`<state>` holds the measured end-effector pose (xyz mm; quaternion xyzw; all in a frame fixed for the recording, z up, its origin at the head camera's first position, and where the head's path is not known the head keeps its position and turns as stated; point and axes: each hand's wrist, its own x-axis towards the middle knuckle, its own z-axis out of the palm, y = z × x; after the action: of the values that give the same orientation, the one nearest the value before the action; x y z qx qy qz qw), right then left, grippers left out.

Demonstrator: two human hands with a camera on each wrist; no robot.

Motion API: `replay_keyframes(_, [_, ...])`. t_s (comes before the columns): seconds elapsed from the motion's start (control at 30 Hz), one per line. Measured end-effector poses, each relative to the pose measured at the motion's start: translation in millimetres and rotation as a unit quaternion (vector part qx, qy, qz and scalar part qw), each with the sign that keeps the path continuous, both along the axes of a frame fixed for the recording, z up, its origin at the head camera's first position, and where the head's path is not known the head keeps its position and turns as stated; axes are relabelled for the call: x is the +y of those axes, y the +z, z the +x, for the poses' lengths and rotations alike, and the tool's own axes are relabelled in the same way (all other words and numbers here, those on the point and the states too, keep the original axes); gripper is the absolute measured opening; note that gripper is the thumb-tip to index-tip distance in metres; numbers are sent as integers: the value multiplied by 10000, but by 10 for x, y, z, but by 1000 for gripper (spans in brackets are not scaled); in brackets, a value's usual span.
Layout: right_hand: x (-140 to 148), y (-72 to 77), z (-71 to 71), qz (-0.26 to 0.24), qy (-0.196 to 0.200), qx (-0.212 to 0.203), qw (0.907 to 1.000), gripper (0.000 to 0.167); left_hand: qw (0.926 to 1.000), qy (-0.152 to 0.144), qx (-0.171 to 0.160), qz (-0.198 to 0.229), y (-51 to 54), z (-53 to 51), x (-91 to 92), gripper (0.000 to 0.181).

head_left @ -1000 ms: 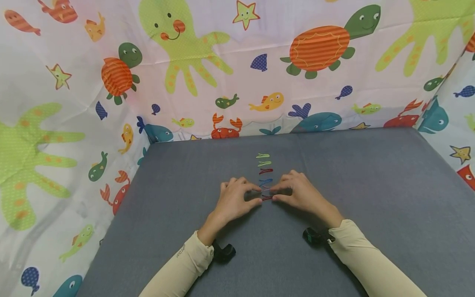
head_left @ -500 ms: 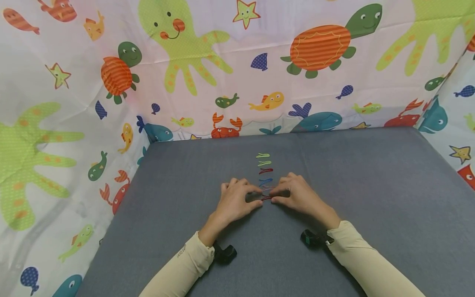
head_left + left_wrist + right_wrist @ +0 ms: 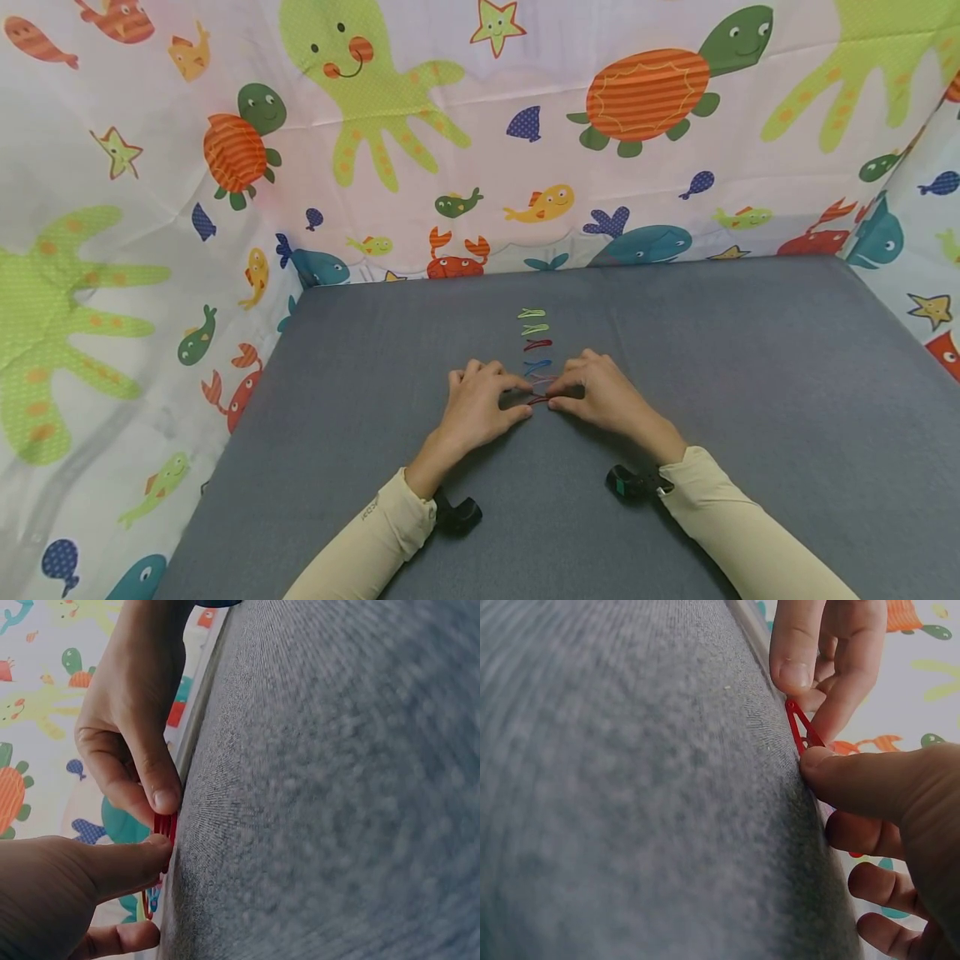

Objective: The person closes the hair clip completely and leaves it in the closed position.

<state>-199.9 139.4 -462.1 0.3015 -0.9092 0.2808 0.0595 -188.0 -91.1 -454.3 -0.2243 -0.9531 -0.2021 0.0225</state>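
A red hair clip (image 3: 538,399) lies at the near end of a column of hair clips on the grey table. My left hand (image 3: 480,404) holds its left end by thumb and index finger. At the other end, my right hand (image 3: 603,396) grips it likewise, the thumb (image 3: 821,766) against the metal. The fingertips hide parts of it. Just beyond lies a pinkish hair clip (image 3: 542,380), partly covered by the index fingers. Farther back come a blue clip (image 3: 537,367), another red clip (image 3: 537,344) and two light-green clips, the nearer one (image 3: 535,329) and the farther one (image 3: 532,313).
The grey cloth-covered table (image 3: 750,400) extends around both hands. A white curtain (image 3: 487,100) printed with sea animals stands behind and at the sides. Black wrist-worn devices hang beneath the left sleeve (image 3: 390,521) and the right sleeve (image 3: 735,517).
Both hands stay at the near red hair clip. The right hand has shifted slightly left, and the left hand slightly right. The other clips keep their places.
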Motion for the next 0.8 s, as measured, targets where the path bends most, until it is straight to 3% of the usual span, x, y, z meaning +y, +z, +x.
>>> replay_keyframes(0.8, [-12,-3,-12,-356,27,59,9993,5,10000,24,-56,-15,31,14,14,29])
